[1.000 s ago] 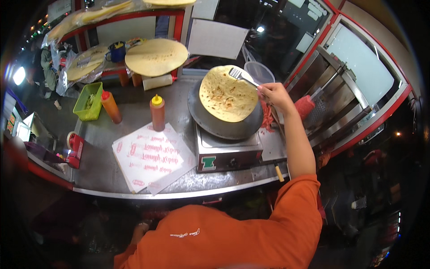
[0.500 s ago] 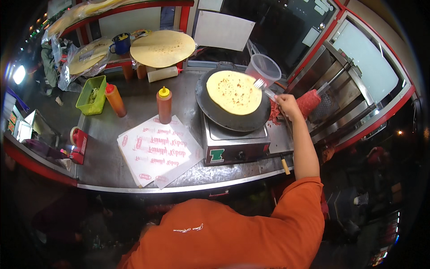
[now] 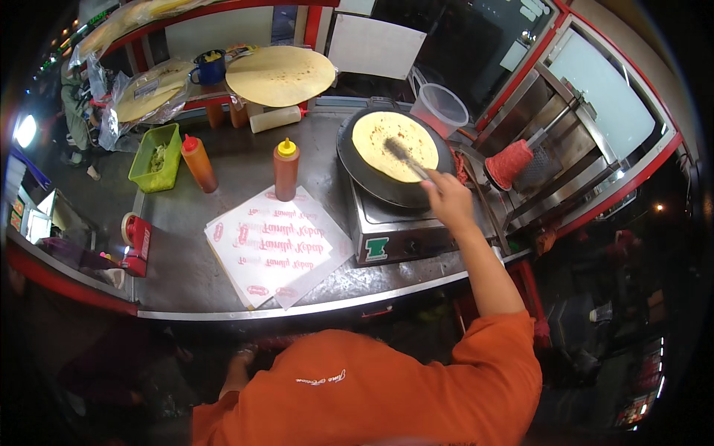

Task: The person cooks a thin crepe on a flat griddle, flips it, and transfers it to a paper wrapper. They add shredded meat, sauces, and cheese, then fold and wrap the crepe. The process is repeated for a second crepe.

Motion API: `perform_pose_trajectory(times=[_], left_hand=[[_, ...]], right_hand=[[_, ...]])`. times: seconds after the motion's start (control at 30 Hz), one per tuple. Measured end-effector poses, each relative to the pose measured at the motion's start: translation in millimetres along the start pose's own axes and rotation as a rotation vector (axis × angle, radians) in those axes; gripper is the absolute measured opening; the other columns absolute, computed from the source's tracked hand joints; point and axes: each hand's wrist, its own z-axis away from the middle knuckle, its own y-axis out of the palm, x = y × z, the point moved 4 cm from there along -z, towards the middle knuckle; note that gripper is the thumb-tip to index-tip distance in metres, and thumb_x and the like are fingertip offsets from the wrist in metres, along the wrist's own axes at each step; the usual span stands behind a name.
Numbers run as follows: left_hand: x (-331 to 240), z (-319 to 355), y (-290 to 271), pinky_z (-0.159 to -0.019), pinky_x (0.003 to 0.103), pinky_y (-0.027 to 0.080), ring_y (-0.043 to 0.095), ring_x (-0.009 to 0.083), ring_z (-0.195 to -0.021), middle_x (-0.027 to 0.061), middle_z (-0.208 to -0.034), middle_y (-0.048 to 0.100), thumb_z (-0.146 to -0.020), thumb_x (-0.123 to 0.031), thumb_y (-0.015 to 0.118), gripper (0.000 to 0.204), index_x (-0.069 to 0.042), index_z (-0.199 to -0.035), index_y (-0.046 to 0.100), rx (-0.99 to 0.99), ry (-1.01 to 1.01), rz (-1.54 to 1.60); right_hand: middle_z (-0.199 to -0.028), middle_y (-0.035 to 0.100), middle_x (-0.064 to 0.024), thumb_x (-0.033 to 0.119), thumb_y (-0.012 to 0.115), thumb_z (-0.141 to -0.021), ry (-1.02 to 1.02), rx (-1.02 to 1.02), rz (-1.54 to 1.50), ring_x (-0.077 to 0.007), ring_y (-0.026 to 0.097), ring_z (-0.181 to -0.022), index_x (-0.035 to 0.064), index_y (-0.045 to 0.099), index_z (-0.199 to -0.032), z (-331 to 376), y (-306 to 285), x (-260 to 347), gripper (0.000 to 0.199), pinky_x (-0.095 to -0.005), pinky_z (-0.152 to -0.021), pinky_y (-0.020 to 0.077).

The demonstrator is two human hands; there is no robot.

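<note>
Right hand [image 3: 450, 201] was closed, its fingers wrapped around the handle of a fork [image 3: 407, 157]. Just ahead of that hand and to its left, a round, pale flatbread [image 3: 372, 143] with brown spots lay flat on a black pan [image 3: 363, 175]; the fork's blurred head was over the bread's middle, and whether they touched could not be told. Below the pan, to the hand's left, stood a steel stove [image 3: 409, 247]. Farther left lay overlapping sheets of printed white paper [image 3: 260, 249], with a yellow-capped sauce bottle [image 3: 286, 172] upright at their far edge. Ahead of the hand, beyond the pan, stood a clear plastic tub [image 3: 441, 111]. To the hand's right and slightly ahead was a cone of red meat [image 3: 509, 165]. Left hand [image 3: 243, 356] hung low, well behind and left of the right one, dim and partly hidden; how open it was, or whether it held anything, could not be told.
</note>
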Motion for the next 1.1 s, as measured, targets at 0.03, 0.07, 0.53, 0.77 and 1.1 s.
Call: perform_pose_trajectory(times=[0.03, 0.07, 0.53, 0.77, 1.1], left_hand=[[-3.2, -1.9, -0.8, -0.100, 0.040, 0.051, 0.069, 0.0280, -0.111, 0.0126, -0.114, 0.074, -0.106, -0.055, 0.053, 0.057, -0.003, -0.122, 0.071, 0.001, 0.007, 0.009], [-4.1, -2.4, -1.5, -0.100, 0.040, 0.051, 0.069, 0.0280, -0.111, 0.0125, -0.113, 0.074, -0.106, -0.055, 0.053, 0.057, -0.003, -0.122, 0.071, -0.001, 0.016, 0.018], [29.5, 14.4, 20.6, -0.100, 0.040, 0.052, 0.069, 0.0279, -0.110, 0.0123, -0.112, 0.075, -0.106, -0.054, 0.053, 0.056, -0.003, -0.121, 0.071, 0.084, -0.040, -0.087], [-52.1, -7.1, -0.3, -0.100, 0.040, 0.052, 0.069, 0.0278, -0.110, 0.0121, -0.112, 0.075, -0.106, -0.054, 0.053, 0.056, -0.003, -0.121, 0.071, 0.009, 0.070, -0.007], [24.4, 46.8, 49.9, -0.099, 0.040, 0.052, 0.069, 0.0277, -0.109, 0.0120, -0.111, 0.075, -0.106, -0.053, 0.053, 0.055, -0.003, -0.120, 0.071, 0.057, -0.068, -0.006]], right_hand=[[-0.084, 0.068, -0.0161, 0.029, 0.069, -0.098, 0.020, -0.039, -0.063, -0.0380, 0.069, -0.078, 0.0117, 0.077, -0.117, 9.2, -8.9, -9.1, 0.027, -0.0440, -0.071, 0.0537], [-0.082, 0.068, -0.0157, 0.029, 0.068, -0.099, 0.051, -0.097, -0.142, -0.0377, 0.069, -0.077, 0.0127, 0.077, -0.116, 17.8, -19.0, -20.7, 0.026, -0.0438, -0.071, 0.0540], [-0.070, 0.064, -0.0010, 0.032, 0.068, -0.102, 0.345, 0.183, -0.229, -0.0114, 0.053, -0.049, 0.0004, 0.077, -0.107, -12.9, -32.8, -111.6, 0.033, -0.0294, -0.043, 0.0370], [-0.097, 0.073, -0.0174, 0.036, 0.071, -0.096, 0.167, -0.031, 0.079, -0.0388, 0.071, -0.093, 0.0083, 0.077, -0.116, -22.2, 7.1, -69.2, 0.035, -0.0477, -0.084, 0.0544], [-0.091, 0.074, -0.0150, 0.032, 0.071, -0.098, 0.039, 0.122, 0.145, -0.0337, 0.071, -0.081, 0.0062, 0.076, -0.118, -16.3, 9.2, -84.3, 0.033, -0.0433, -0.073, 0.0545]])
